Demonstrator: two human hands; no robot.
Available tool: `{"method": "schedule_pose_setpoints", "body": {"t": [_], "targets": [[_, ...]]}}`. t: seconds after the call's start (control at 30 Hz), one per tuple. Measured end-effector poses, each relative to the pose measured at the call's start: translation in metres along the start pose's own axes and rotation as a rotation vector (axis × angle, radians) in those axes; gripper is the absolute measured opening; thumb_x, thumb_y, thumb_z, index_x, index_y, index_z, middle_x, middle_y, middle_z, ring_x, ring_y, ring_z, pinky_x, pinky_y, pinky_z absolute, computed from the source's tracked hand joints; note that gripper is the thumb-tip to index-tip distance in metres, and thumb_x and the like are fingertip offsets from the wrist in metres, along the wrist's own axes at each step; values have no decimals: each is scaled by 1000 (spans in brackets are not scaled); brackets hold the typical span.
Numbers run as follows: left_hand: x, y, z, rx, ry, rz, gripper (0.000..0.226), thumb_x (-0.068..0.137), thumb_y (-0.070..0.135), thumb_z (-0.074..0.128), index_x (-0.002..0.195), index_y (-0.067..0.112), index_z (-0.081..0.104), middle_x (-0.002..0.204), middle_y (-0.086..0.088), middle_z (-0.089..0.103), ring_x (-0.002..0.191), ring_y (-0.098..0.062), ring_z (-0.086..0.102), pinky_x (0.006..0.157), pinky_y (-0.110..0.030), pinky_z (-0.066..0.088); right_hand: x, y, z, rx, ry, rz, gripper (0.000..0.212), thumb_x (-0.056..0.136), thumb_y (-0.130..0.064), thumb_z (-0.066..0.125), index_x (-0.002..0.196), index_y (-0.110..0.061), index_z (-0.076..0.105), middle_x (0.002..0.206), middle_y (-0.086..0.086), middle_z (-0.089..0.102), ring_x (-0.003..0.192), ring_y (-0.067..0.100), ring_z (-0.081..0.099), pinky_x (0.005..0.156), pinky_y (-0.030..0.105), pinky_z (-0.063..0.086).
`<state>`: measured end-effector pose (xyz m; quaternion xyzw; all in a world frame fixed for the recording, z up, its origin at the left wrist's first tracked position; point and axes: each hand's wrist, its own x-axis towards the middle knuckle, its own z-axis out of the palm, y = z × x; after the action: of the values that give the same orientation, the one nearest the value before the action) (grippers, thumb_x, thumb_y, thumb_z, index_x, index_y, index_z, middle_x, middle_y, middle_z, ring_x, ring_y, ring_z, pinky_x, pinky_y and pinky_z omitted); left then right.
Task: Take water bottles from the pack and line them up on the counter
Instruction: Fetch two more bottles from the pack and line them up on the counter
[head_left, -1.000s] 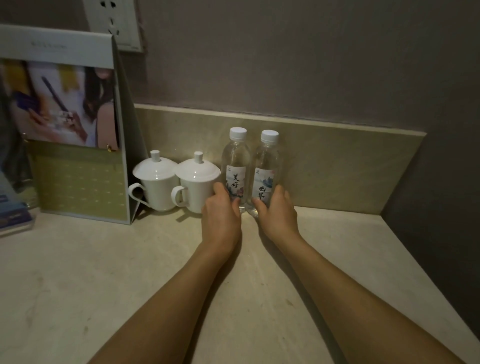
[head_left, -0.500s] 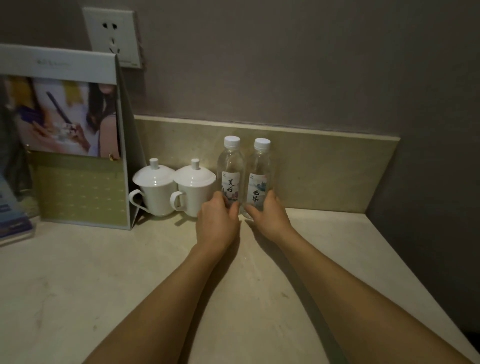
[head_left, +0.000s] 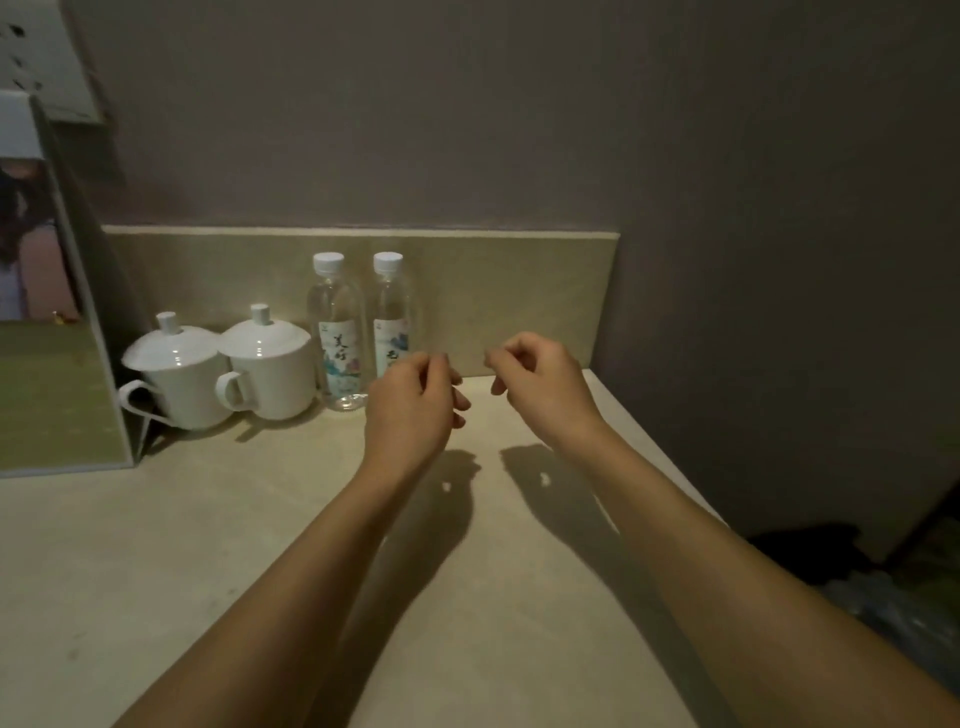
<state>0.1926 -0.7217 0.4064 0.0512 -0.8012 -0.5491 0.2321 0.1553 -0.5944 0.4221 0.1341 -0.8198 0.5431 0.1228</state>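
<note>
We find two water bottles set on the counter (head_left: 156, 545), upright, side by side against the far backsplash, just right of two lidded white cups (head_left: 270, 364). The left bottle (head_left: 337, 332) and the right bottle (head_left: 392, 312) are clear, white-capped, with pale printed labels. The left hand (head_left: 410, 410) and right hand (head_left: 545, 384) hover above the counter, fingers loosely curled, holding nothing. A dim bundle at the lower right (head_left: 893, 608) may be the pack; we cannot tell how many remain.
</note>
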Motion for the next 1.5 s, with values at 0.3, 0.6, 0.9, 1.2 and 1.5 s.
{"method": "schedule_pose_setpoints", "body": {"t": [0.3,0.6,0.9,1.2,1.5], "targets": [[-68,76,103,-121,-103,40,34,101,33,37,84,19,63,79,-2,70,70,-21,68,75,-43,53,-57,29,-127,12,50,-67,21,93,-20,56,80,-5,65,63,1,64,52,4,53,66,35,48],[-158,128,246,-122,-160,0,38,98,45,35,91,23,65,102,-4,70,98,-29,68,93,-55,53,-107,114,-269,73,130,-18,21,93,-23,55,74,-17,63,61,-5,60,57,10,56,59,33,46],[-197,131,387,-110,-301,-67,32,101,43,36,84,30,60,93,9,64,91,-11,62,90,-45,53,-134,220,-362,167,327,231,20,91,-18,57,71,-21,59,58,-4,63,54,9,60,52,28,50],[-205,79,553,-176,-511,-369,38,98,46,45,96,16,67,96,-3,71,96,-21,67,92,-42,53,-114,364,-442,107,385,518,17,92,-17,55,77,-17,62,53,-5,60,47,8,55,49,25,44],[-172,28,677,-95,-631,-572,35,100,42,44,90,14,64,88,-4,70,86,-21,66,80,-38,54,-69,479,-492,42,309,799,12,93,-18,55,85,-17,64,67,1,65,58,11,63,51,22,48]]}}
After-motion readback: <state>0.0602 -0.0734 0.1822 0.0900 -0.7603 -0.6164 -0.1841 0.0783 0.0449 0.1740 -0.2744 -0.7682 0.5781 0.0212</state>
